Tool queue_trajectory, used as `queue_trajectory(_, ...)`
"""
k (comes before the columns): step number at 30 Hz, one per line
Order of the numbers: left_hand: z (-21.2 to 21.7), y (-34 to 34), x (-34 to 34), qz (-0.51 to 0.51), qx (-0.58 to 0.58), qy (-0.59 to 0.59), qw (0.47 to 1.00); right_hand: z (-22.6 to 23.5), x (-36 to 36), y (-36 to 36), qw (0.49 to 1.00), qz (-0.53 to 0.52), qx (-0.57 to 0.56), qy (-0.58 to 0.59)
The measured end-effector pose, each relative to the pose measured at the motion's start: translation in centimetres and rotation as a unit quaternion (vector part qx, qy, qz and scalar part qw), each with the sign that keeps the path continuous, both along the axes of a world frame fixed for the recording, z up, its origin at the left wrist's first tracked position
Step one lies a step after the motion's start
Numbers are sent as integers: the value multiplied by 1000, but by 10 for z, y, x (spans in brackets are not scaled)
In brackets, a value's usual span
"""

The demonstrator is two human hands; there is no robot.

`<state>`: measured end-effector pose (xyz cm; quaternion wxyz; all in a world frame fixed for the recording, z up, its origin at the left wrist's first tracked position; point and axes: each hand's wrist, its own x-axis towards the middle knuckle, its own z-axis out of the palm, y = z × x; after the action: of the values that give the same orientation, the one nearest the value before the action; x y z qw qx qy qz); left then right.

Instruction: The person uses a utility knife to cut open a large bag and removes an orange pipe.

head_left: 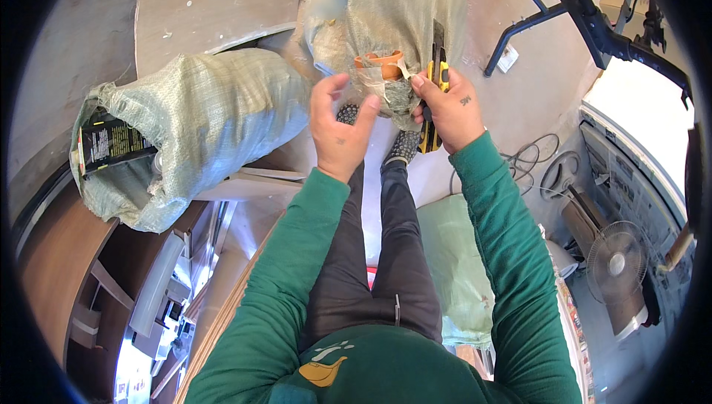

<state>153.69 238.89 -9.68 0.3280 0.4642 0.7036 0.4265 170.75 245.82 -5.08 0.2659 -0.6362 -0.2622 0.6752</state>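
Two hands meet at the mouth of the woven sack (386, 11) ahead of me. My left hand (339, 126) pinches the tape-wrapped neck (389, 96), fingers curled shut on it; my right hand (450, 111) grips a yellow utility knife (437, 63) (blade up). A second sack (200, 122) lies well to the left.

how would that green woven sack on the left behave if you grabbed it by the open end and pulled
The green woven sack looks floppy: its cloth is creased and its mouth sags around a dark package. It bulges full, so it is probably heavy and would likely drag rather than lift. Lying on its side, it may spill contents from the open mouth.
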Motion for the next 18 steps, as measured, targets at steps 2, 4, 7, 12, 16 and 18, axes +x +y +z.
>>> queue_trajectory(2,8,0,7,-22,-18,-4,1000,1,-2,1,1000,-5,-2,7)
queue_trajectory(4,5,1,9,-24,-37,-11,999,1,-4,-1,1000,18,13,-6)
queue_trajectory(7,3,10,5,-1,-76,-35,996,1,-7,-4,998,36,35,-25)
queue_trajectory(12,5,21,-2,-85,-56,101,990,-4,-7,-12,996,63,63,-32)
queue_trajectory(16,17,27,-5,-203,-165,225,939,-1,-10,-18,991,91,77,-62)
queue_trajectory(18,13,24,-5,-185,-161,223,944,-1,-11,-21,992,81,67,-63)
